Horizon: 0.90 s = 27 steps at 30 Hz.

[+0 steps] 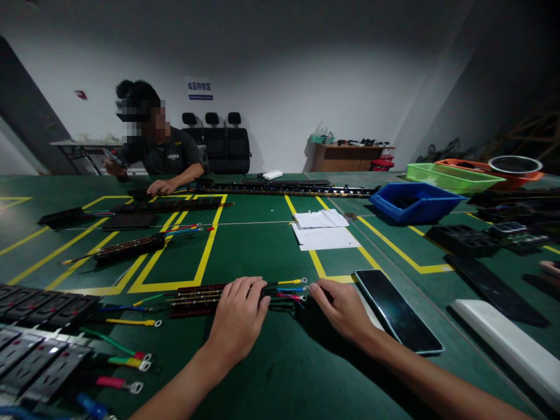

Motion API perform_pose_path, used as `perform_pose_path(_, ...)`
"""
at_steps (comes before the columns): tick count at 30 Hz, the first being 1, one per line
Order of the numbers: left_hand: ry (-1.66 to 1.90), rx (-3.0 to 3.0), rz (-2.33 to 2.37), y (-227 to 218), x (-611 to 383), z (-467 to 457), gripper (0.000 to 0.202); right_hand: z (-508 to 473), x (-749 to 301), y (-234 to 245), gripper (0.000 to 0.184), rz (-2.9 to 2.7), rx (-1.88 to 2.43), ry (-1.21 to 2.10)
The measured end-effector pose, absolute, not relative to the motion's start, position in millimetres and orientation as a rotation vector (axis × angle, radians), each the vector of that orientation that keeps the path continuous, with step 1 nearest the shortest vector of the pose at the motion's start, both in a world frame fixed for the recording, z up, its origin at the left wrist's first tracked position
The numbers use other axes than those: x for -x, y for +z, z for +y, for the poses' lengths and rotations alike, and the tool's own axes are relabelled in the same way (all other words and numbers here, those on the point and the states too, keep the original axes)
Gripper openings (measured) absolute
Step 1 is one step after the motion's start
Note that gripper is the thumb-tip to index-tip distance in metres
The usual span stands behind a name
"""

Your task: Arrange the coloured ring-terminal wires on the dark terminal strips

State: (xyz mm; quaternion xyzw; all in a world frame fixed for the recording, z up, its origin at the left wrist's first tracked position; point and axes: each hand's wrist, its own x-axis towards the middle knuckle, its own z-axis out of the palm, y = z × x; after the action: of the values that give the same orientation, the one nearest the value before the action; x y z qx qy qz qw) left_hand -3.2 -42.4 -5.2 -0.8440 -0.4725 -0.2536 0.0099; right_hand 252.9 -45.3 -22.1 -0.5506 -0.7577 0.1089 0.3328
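My left hand (240, 306) lies over the right end of a dark strip with brass bars (195, 297), its fingers bent around it. From under that hand, several wires run right, ending in ring terminals; a yellow-sleeved terminal (293, 282), a blue-sleeved terminal (291, 289) and a red-sleeved terminal (296, 297) show. My right hand (343, 309) is closed, with its fingertips right beside the blue terminal's ring; whether they grip it is hidden. Close to the right wrist lies a dark-screened phone (396, 309). More socket strips (44, 367) with wires sit at the lower left.
Across the green table (258, 251), a co-worker (161, 151) handles another strip. Similar wired strips (131, 248) lie left of centre. White papers (326, 228), a blue bin (413, 203), a green basket (450, 178) and a long white case (503, 344) occupy the middle and right.
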Motion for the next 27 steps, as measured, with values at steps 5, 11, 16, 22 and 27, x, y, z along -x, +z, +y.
perform_pose_path(5, -0.765, 2.637, -1.486, -4.3, 3.1, -42.4, 0.027, -46.9, -253.8, -20.4, 0.032, -1.845, 1.373, 0.327)
perform_pose_path(11, -0.763, 2.655, -1.487, -6.2, 3.3, -42.0, 0.027, -45.8, -254.1, -22.4, 0.031, -1.869, 1.375, 0.313)
perform_pose_path(16, -0.784, 2.635, -1.481, -6.0, 3.4, -42.4, 0.027, -44.7, -252.7, -22.5, 0.032, -1.925, 1.403, 0.344)
perform_pose_path(22, -0.769, 2.640, -1.485, -4.6, 2.9, -42.5, 0.027, -45.3, -254.3, -23.3, 0.030, -1.900, 1.382, 0.323)
perform_pose_path(27, -0.773, 2.637, -1.485, -5.3, 3.2, -42.0, 0.028, -42.6, -256.6, -28.3, 0.031, -1.901, 1.252, 0.348)
